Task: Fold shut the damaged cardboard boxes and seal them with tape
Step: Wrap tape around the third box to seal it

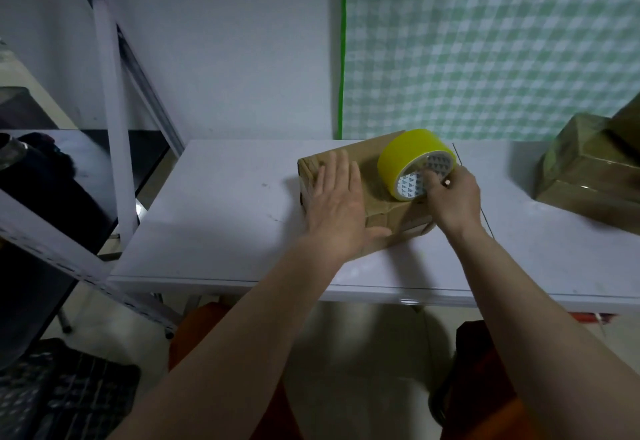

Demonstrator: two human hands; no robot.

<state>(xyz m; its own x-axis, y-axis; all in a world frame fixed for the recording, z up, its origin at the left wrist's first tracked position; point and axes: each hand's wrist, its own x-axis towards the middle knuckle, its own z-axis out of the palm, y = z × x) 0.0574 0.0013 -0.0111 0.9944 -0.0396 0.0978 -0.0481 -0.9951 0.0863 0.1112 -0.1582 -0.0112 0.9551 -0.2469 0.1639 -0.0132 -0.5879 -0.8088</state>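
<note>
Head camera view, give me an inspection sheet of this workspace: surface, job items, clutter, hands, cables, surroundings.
Surface: white table, a few small marks on it.
Job's things: cardboard box lies closed on the table; yellow tape roll stands on edge on top of it.
Clutter: taped brown boxes at the table's right end.
Hands: left hand presses flat on the box; right hand grips the tape roll with fingers in its core.
Cables: nothing seen.
Surroundings: white metal shelf frame on the left, green checked cloth on the wall behind, dark crate on the floor.
</note>
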